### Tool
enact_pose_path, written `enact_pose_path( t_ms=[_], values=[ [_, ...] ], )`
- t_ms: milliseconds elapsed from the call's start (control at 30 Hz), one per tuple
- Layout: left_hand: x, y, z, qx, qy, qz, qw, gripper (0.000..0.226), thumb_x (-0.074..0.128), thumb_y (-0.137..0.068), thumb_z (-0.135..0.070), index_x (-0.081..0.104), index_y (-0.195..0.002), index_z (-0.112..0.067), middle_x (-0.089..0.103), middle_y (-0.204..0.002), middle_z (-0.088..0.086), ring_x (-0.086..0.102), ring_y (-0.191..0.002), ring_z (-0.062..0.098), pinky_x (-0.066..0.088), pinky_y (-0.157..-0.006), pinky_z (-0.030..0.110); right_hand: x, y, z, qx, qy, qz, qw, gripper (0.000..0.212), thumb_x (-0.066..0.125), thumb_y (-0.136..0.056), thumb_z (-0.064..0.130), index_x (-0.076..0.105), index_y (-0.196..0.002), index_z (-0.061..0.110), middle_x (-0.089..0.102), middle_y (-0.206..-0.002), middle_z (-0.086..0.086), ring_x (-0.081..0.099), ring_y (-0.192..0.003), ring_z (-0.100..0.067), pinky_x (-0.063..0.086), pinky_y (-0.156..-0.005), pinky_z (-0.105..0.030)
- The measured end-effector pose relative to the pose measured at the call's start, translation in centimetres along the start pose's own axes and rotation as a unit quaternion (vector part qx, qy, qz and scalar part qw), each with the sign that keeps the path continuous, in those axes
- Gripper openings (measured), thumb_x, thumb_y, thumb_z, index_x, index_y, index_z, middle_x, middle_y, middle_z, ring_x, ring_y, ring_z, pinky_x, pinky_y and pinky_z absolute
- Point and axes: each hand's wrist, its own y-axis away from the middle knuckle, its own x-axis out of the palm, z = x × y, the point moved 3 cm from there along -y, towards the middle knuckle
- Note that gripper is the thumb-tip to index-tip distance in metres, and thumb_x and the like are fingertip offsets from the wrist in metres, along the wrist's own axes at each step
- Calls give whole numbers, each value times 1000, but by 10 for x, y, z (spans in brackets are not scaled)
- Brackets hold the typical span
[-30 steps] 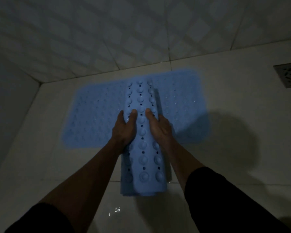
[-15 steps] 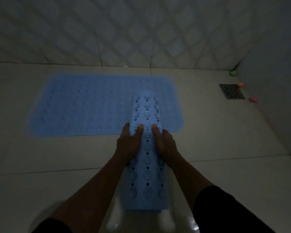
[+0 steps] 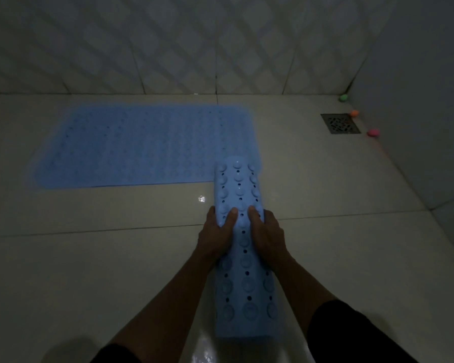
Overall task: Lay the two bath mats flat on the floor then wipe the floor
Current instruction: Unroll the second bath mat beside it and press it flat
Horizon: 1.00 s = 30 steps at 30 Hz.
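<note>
One blue bath mat (image 3: 142, 145) lies flat on the pale floor tiles near the back wall. A second blue mat (image 3: 243, 279), rolled into a long tube with its suction cups outward, points away from me; its far end overlaps the flat mat's near right corner. My left hand (image 3: 215, 231) grips the roll from the left and my right hand (image 3: 266, 230) from the right, thumbs on top, about a third of the way along it.
A square metal floor drain (image 3: 340, 123) sits at the back right. Three small balls, green (image 3: 343, 97), orange (image 3: 354, 113) and pink (image 3: 373, 132), lie along the right wall. The tiled back wall (image 3: 220, 43) bounds the floor. A wet glint shines on the tile (image 3: 201, 199).
The rolled mat and both hands have moved right and toward me, off the middle of the flat mat to its near right corner. The view has swung right, showing the drain and balls.
</note>
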Motion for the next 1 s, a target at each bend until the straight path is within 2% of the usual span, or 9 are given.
enact_pose_path(
  t_ms=[333,400,467,533,600,700,800,900,1000],
  values=[
    [42,-2,9,-14,-46,30,998,82,51,-74,-85,43,-141,-40,60,-134,-9,61,-119,16,49,-103,44,-35,-12,-22,-1,25,-5,1000,48,42,-97,58,51,-128,22,59,-110,-1,56,-93,-19,44,-82,-31],
    [42,-3,10,-29,-80,21,996,93,41,-70,-92,38,-145,-37,54,-140,-4,54,-128,27,41,-108,50,-34,-14,-26,-16,72,-11,997,53,38,-96,61,49,-129,22,60,-118,-5,56,-100,-23,45,-88,-35],
    [36,6,5,-74,-146,-8,987,107,30,-66,-96,29,-151,-31,45,-147,8,43,-134,34,32,-114,53,-31,-13,-27,-26,184,-32,982,60,35,-93,65,45,-133,22,54,-127,-11,50,-114,-31,43,-96,-43],
    [26,16,-3,-76,-169,-32,982,97,32,-78,-85,27,-152,-23,41,-150,15,40,-136,37,30,-115,52,-27,-8,-21,-35,220,-60,973,57,37,-94,62,45,-133,20,51,-129,-12,47,-120,-34,40,-98,-46],
    [12,20,-4,-52,-164,-72,982,77,38,-94,-64,24,-153,-18,41,-150,19,42,-135,38,34,-113,50,-19,-2,-10,-58,162,-66,983,49,42,-96,55,47,-128,18,57,-124,-16,53,-116,-37,44,-95,-44],
    [-13,26,-9,-24,-162,-134,977,54,39,-101,-46,38,-147,-18,49,-144,19,49,-128,36,40,-109,46,-2,6,2,-123,151,-60,979,36,51,-96,37,50,-124,14,58,-114,-18,57,-105,-40,47,-89,-45],
    [-28,36,-10,-57,-127,-82,987,62,39,-98,-59,44,-145,-18,53,-142,11,53,-125,31,42,-105,37,13,8,-2,-110,142,-50,982,56,61,-84,42,45,-133,19,52,-119,-14,53,-111,-35,45,-97,-46],
    [-32,44,-10,-33,-109,-19,993,67,37,-95,-65,40,-148,-22,51,-144,6,54,-124,25,42,-106,34,28,15,-6,-64,91,20,994,77,57,-81,57,30,-148,32,50,-137,-10,51,-123,-29,43,-106,-45],
    [-32,41,-6,-12,-124,-6,992,70,36,-93,-69,39,-148,-25,51,-144,3,55,-123,22,43,-105,33,29,15,-8,-72,69,22,995,70,55,-88,46,28,-151,28,54,-139,-7,54,-123,-27,45,-104,-42]
  ],
)
